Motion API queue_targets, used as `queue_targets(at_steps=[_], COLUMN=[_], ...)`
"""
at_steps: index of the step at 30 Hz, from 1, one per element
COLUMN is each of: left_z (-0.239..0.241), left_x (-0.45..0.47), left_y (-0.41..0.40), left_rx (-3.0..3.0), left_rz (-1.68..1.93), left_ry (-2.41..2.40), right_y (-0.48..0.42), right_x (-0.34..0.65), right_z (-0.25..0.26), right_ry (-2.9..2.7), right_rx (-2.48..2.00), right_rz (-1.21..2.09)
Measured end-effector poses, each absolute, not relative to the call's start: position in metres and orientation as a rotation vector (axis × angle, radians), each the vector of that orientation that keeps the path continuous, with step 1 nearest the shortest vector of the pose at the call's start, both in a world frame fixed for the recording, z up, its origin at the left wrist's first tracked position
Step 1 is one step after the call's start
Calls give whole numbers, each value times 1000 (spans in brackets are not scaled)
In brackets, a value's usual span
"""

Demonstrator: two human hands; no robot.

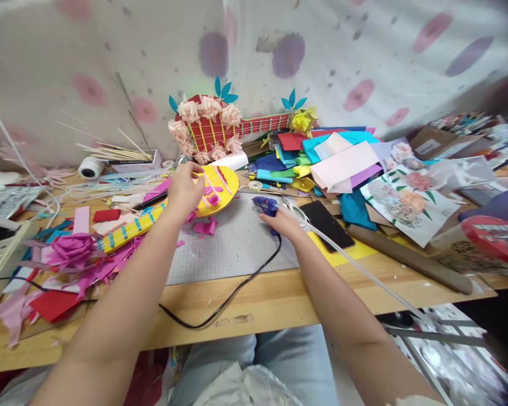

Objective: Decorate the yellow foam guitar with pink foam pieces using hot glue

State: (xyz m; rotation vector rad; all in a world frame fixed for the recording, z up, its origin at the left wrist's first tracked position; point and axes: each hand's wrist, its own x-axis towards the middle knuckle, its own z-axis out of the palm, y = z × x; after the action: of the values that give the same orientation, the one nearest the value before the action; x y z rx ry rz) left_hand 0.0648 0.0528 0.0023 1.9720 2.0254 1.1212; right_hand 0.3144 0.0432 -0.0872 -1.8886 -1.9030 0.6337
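Note:
My left hand rests with its fingers curled on the body of a yellow paper guitar that lies on the grey cutting mat. Whether those fingers pinch anything is hidden. The guitar's neck, with blue bands, runs down to the left. My right hand is wrapped round a blue hot glue gun standing on the mat, its black cord trailing over the table's front edge. Pink paper scraps lie between my hands.
A red paper guitar with peach flowers leans against the back wall. Coloured paper sheets are heaped at the right beside a black phone and a flower print. A pink paper rose and scraps lie left.

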Motion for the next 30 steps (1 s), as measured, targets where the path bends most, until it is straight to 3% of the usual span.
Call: queue_targets(at_steps=[5,9,16,22,30], left_z=[1,-3,-11,-15,-12], left_x=[31,32,50,65,34], left_y=[71,85,99,112,126], left_rx=[1845,1870,1925,2218,2016], left_rz=[771,517,518,366,352], left_ry=[2180,2158,2083,1899,2228], right_y=[51,54,47,47,48], right_x=[302,297,304,304,305], right_z=[-95,-112,-120,-120,-122], right_ry=[-1630,-1280,-1120,-1136,-1133], right_rx=[-1868,-1592,-1306,-1329,-1328], right_rz=[692,1055,1310,1302,1315])
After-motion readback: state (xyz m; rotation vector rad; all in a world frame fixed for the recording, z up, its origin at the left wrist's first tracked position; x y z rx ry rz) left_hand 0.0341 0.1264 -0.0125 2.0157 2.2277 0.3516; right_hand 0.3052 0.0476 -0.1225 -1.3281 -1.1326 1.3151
